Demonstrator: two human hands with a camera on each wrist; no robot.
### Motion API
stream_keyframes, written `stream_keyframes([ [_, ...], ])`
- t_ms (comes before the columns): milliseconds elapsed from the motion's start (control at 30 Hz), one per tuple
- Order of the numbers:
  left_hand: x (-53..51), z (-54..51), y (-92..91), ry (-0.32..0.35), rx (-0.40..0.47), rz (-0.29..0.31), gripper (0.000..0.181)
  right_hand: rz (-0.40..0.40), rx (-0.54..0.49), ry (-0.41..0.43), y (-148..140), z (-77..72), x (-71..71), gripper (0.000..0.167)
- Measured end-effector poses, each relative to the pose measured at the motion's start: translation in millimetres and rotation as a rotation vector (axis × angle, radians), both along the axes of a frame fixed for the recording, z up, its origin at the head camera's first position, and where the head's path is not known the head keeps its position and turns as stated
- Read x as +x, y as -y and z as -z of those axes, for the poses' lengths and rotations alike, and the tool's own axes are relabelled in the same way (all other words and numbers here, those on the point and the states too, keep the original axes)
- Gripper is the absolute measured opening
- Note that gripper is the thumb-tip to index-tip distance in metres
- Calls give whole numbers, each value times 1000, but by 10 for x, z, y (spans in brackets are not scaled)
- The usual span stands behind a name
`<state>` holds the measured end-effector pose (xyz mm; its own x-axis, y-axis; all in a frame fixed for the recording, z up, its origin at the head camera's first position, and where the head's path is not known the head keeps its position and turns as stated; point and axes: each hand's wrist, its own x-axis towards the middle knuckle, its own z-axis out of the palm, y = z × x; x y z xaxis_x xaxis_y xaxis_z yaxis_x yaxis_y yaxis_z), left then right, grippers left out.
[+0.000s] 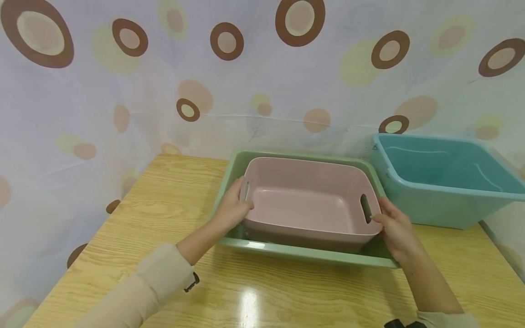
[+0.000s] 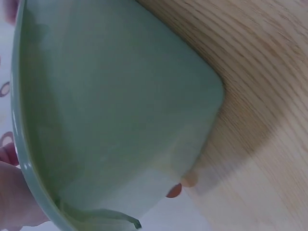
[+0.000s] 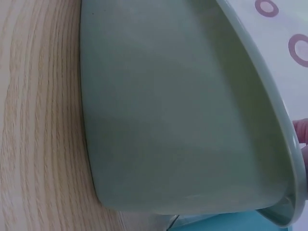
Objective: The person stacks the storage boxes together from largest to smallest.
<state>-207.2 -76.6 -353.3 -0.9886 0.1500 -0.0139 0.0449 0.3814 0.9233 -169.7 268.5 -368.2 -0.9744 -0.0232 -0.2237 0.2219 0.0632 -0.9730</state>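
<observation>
A pink basket (image 1: 303,205) with handle slots at its ends sits tilted slightly inside a larger green tub (image 1: 307,255). At its left end, my left hand (image 1: 231,207) grips the rim, thumb on the inner side. My right hand (image 1: 398,230) pinches the right end beside the slot, thumb near the opening. The left wrist view is mostly the green tub's outer wall (image 2: 115,106), with part of my left hand (image 2: 19,197) at the edge. In the right wrist view the tub's wall (image 3: 168,110) hides most of my right hand (image 3: 301,144).
A blue tub (image 1: 434,200) stands on the wooden table (image 1: 172,196) to the right, close against the green tub. A patterned sheet (image 1: 246,82) hangs behind the table and along its left side.
</observation>
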Motion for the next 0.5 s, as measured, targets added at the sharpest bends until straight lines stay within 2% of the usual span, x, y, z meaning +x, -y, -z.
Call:
stream_keyframes([
  [100, 23, -31, -67, -6, 0, -19, 79, 23, 4, -40, -25, -25, 27, 72],
  [233, 49, -74, -169, -52, 18, -60, 79, 13, -1, -155, -105, -55, 81, 71],
  [367, 68, -107, -257, -101, 85, -119, 80, 5, -35, -257, -204, -62, 135, 70],
  [500, 79, -115, -338, -126, 160, -119, 79, 13, -68, -332, -319, -60, 186, 66],
])
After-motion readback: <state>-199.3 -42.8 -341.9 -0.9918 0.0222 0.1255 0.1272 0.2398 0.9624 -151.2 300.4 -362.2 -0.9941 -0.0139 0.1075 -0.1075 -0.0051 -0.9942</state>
